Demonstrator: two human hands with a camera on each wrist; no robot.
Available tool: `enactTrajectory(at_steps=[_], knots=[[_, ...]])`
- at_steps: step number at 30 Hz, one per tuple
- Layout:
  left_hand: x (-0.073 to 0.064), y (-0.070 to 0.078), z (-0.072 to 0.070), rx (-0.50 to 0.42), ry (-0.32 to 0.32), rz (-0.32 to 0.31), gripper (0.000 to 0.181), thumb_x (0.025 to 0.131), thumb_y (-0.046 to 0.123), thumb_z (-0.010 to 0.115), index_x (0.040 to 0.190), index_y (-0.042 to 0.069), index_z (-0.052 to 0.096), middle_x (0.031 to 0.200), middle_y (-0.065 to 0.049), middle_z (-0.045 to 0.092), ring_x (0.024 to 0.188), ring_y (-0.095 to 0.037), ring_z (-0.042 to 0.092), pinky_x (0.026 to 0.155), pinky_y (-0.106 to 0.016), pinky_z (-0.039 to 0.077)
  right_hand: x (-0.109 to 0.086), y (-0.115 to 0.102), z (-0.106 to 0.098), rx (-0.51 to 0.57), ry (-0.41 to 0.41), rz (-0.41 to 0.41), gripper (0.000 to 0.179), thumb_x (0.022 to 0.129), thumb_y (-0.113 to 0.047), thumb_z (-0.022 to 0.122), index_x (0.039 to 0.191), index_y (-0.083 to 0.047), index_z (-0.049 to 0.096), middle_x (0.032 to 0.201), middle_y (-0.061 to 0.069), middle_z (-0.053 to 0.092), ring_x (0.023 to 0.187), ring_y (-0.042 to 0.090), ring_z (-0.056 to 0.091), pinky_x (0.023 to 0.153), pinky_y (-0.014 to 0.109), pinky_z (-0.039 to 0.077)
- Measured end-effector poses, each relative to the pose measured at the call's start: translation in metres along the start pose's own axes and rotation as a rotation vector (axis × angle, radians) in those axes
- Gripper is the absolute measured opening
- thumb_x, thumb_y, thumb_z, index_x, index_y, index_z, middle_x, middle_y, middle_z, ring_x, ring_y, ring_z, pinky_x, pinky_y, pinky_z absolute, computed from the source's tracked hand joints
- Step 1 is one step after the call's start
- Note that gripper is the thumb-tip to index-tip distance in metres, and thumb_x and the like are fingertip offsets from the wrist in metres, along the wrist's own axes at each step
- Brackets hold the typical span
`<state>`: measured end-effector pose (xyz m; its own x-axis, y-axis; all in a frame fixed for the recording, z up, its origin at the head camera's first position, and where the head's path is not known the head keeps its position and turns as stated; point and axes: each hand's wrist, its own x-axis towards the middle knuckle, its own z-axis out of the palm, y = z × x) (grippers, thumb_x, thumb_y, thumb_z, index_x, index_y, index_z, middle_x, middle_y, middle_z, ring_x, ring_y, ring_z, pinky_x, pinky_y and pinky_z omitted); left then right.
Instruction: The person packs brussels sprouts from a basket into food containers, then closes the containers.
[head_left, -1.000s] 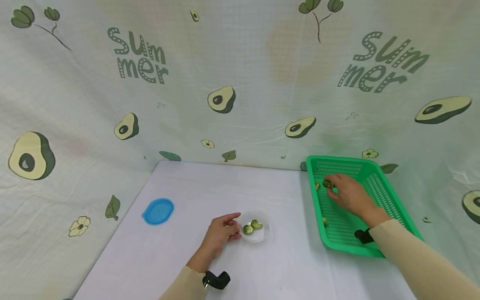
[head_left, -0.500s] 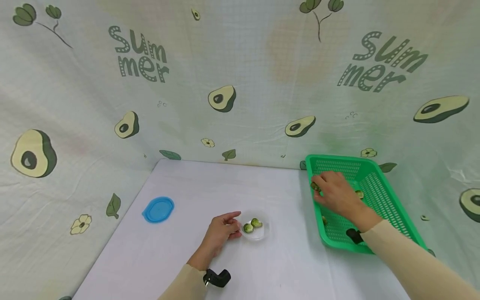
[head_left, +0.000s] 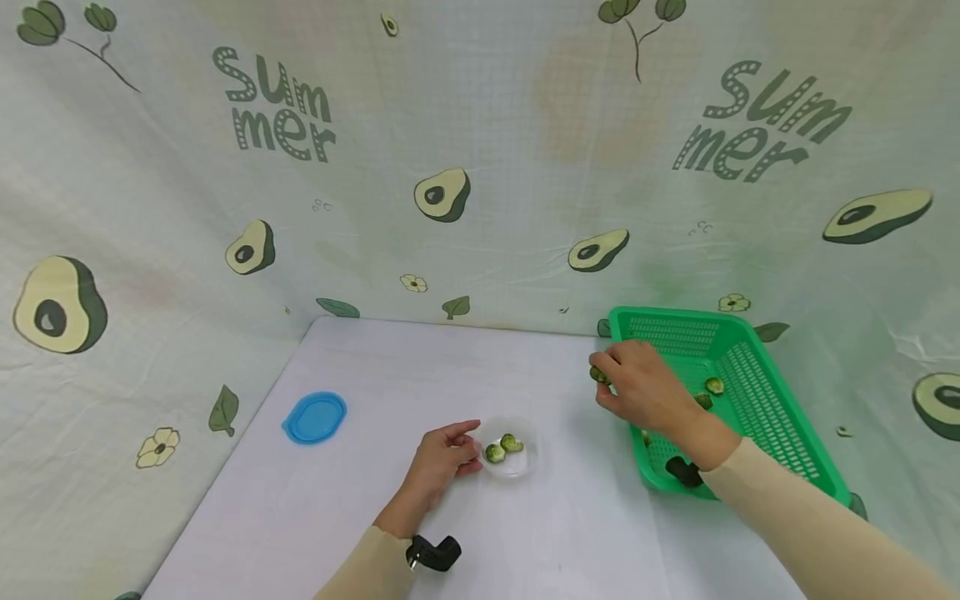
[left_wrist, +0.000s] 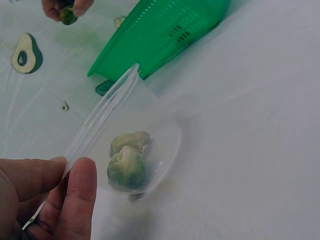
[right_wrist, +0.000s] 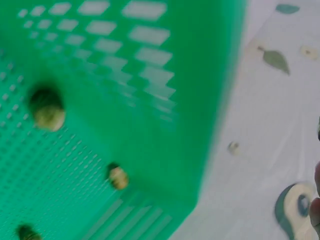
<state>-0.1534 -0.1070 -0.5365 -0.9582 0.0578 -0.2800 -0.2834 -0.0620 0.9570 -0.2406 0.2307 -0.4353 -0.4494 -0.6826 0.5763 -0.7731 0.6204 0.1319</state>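
Observation:
In the head view my left hand (head_left: 435, 467) is at the left side of a small clear plastic container (head_left: 527, 463). The left wrist view shows its thumb and fingers pinching the container's rim (left_wrist: 102, 114). Two Brussels sprouts (head_left: 495, 453) lie inside the container. My right hand (head_left: 647, 390) pinches another Brussels sprout (head_left: 599, 375) between thumb and fingertips, just past the left rim of the green basket (head_left: 767, 392). Only its fingertips (right_wrist: 317, 212) show at the right edge of the right wrist view.
More Brussels sprouts (head_left: 715, 385) are scattered in the basket, which stands at the right of the white table (head_left: 420, 375). A blue lid (head_left: 315, 418) lies at the left. Behind hangs a printed cloth (head_left: 517, 125).
My right hand has moved left with the Brussels sprout, from inside the basket to beyond its left rim. The left hand and the container have stayed in place.

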Motion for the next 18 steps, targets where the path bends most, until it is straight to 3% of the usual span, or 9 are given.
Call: enactTrajectory(at_steps=[10,18], knots=[[-0.001,0.000,0.001,0.003,0.005,-0.005,0.049,0.097,-0.004,0.070,0.144,-0.004,0.061,0.097,-0.004,0.058,0.082,-0.012,0.067,0.077,-0.028,0.066,0.023,-0.044,0.007,-0.011,0.002,-0.051,0.026,0.073,-0.005,0.076,0.093,-0.010,0.061,0.080,0.003,0.051,0.070,0.023,0.049,0.062,0.032,0.035],[-0.002,0.002,0.001,-0.006,0.007,-0.003,0.048,0.097,-0.004,0.071,0.144,-0.004,0.061,0.097,-0.003,0.057,0.082,-0.012,0.066,0.080,-0.032,0.067,0.027,-0.075,0.026,0.054,-0.040,-0.031,0.031,0.075,-0.006,0.082,0.099,-0.011,0.064,0.085,0.002,0.055,0.075,0.020,0.052,0.064,0.029,0.037]])
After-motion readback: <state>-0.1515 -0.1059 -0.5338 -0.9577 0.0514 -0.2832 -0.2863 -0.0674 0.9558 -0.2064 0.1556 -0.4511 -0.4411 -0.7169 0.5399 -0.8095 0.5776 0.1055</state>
